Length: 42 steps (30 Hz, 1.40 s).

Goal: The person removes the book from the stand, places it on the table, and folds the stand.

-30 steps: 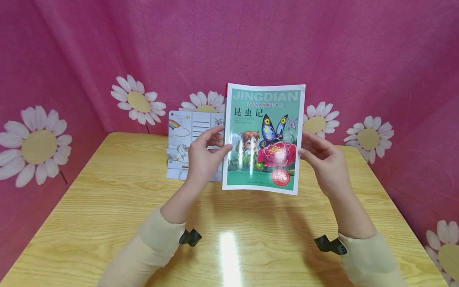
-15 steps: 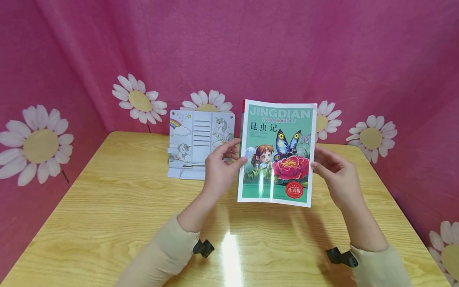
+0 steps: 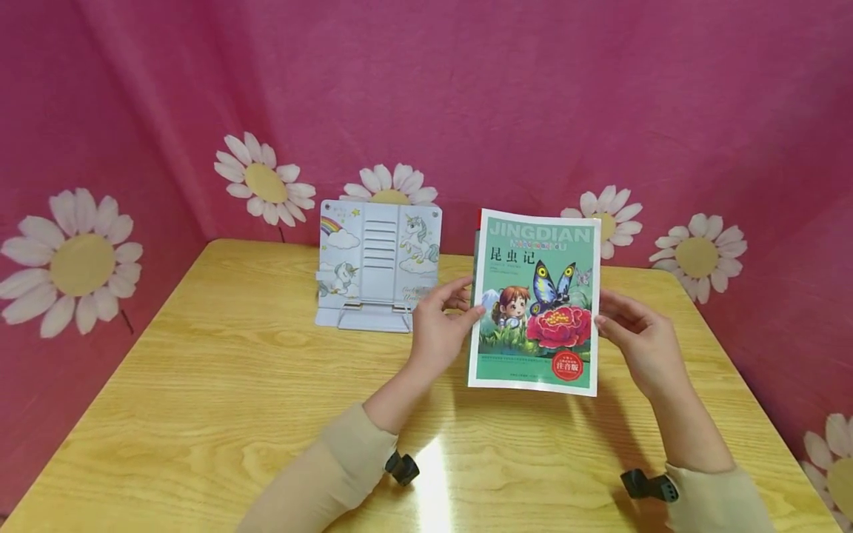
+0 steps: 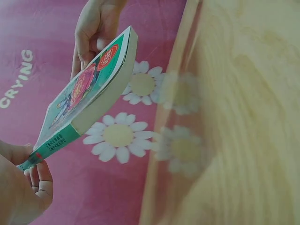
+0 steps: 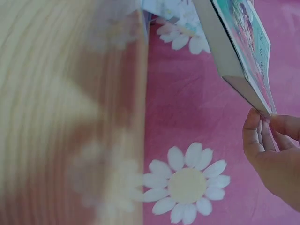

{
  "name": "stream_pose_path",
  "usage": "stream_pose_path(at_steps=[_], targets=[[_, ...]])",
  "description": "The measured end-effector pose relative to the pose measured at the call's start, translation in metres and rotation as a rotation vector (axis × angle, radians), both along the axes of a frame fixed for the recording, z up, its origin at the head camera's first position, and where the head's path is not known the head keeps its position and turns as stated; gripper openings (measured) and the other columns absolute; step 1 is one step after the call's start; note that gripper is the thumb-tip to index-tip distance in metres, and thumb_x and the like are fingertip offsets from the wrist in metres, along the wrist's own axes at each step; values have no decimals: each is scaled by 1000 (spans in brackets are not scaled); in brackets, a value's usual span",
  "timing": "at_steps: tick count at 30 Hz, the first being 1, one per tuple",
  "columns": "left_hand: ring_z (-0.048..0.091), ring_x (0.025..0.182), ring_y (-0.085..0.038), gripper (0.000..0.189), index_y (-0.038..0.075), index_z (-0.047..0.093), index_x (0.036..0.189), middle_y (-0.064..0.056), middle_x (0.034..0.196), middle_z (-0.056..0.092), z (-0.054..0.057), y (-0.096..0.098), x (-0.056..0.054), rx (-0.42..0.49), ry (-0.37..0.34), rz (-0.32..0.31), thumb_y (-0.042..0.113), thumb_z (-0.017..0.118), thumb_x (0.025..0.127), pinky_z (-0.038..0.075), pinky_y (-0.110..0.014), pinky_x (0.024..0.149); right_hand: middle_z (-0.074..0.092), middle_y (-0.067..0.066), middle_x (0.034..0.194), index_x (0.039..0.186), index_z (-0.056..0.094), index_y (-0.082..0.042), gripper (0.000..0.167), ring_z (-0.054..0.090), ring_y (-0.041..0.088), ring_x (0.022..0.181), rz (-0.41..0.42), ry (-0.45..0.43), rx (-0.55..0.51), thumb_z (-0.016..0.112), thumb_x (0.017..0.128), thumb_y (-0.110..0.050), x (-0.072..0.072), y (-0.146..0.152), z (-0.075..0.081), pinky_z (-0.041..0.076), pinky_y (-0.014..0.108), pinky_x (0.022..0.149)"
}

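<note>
A green children's book (image 3: 535,300) with a butterfly and a red flower on its cover is held upright above the wooden table (image 3: 226,400). My left hand (image 3: 445,326) grips its spine edge, thumb on the cover. My right hand (image 3: 638,342) pinches its right edge. In the left wrist view the book (image 4: 84,98) appears edge-on, with my left hand (image 4: 21,187) at its spine and the other hand (image 4: 93,28) at the far side. In the right wrist view the book (image 5: 236,51) shows its page block, and my right hand (image 5: 272,150) pinches the cover's edge.
A white unicorn-printed book stand (image 3: 378,265) stands at the back of the table, left of the book. Pink cloth with daisy prints (image 3: 265,182) walls in the table on three sides. The table's right edge (image 3: 733,370) lies close to my right hand.
Both hands have carried the book to the right and lower, away from the front of the book stand, which now shows in full.
</note>
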<state>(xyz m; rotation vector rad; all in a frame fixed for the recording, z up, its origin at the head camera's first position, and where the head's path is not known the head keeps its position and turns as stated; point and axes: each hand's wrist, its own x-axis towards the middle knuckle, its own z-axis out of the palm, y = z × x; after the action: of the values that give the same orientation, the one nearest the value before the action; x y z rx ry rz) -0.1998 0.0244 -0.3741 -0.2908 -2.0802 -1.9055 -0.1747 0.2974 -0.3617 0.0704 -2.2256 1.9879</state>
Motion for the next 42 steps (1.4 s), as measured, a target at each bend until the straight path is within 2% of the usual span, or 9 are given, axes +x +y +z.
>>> stream_pose_path(at_steps=[7,11,14,21,29,34,38,42], targets=[[62,78,-15,42,5,65,117,-9,90,66,-10,18,-4,-20,-67,-33,3,76,77,53,-17,70,62,-5,106,137,48,-1,51,63,4,91,13,-64,-60,64,89,-9,-2,18,-14,52,15,77],[62,77,-13,41,5,65,117,-8,89,65,-16,24,-8,-20,-98,-41,2,75,77,53,-18,65,61,-5,107,137,47,0,52,63,4,90,34,-93,-79,64,89,-9,-6,26,-19,52,16,77],[61,76,-12,41,5,65,117,-7,88,64,-22,28,-11,-21,-129,-47,2,75,77,53,-18,61,60,-6,108,139,44,1,54,63,3,90,37,-135,-44,63,90,-11,-8,30,-21,52,15,77],[60,75,-10,40,5,65,117,-6,87,64,-41,38,-19,-40,-195,-61,3,74,79,53,-18,63,56,-10,108,142,38,1,57,62,0,89,34,-259,84,60,92,-15,-14,41,-27,53,17,76],[59,73,-9,40,5,65,117,-4,85,63,-58,46,-29,-63,-285,-50,6,76,78,52,-18,62,53,-11,109,141,34,7,57,60,1,89,99,-281,197,58,94,-14,-26,53,-37,54,20,78],[60,72,-9,39,4,66,115,-3,85,63,-64,49,-35,-81,-338,-48,6,76,78,52,-19,61,49,0,121,143,33,5,58,59,1,90,113,-314,275,57,95,-19,-35,57,-42,53,20,80],[58,72,-10,38,4,66,114,-3,84,63,-67,50,-39,-85,-381,-54,5,76,77,53,-20,62,43,14,132,144,32,3,57,59,2,91,132,-357,293,55,96,-17,-42,60,-45,53,22,80],[58,73,-11,38,2,66,114,-5,84,62,-69,51,-42,-85,-410,-69,4,76,77,54,-21,64,39,19,137,145,32,1,57,57,5,90,147,-410,309,55,96,-17,-48,63,-48,53,24,79]])
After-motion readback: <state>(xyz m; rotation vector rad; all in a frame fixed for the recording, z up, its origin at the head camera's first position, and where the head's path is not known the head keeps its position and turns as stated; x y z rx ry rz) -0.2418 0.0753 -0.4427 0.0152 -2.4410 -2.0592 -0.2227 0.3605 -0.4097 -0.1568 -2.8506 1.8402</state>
